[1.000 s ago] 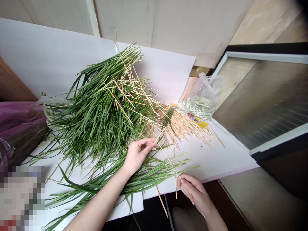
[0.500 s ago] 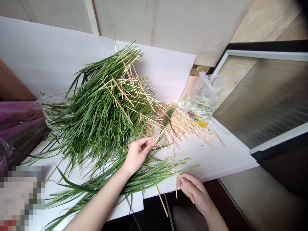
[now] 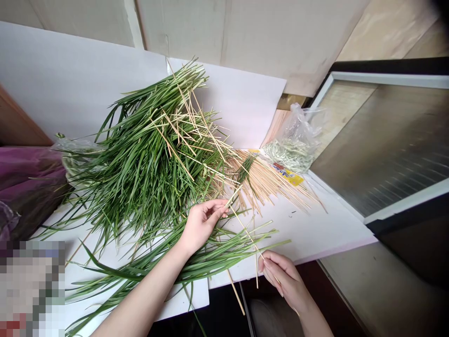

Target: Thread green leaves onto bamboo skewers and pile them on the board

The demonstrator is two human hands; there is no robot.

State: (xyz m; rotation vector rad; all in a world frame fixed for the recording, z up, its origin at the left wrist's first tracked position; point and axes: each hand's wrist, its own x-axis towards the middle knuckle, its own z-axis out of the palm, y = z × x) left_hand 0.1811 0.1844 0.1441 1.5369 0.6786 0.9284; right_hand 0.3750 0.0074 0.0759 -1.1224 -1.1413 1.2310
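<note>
Fingers (image 3: 215,209) pinching bamboo skewer (image 3: 247,234), white board (image 3: 315,229), glass panel (image 3: 379,150)

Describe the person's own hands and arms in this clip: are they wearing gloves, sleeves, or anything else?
The bare, ungloved left hand and bare, ungloved right hand have slim fingers and show no rings. The bare left forearm has no sleeve, watch or bracelet in view. The right forearm is only partly in frame, and no sleeve shows on it.
</note>
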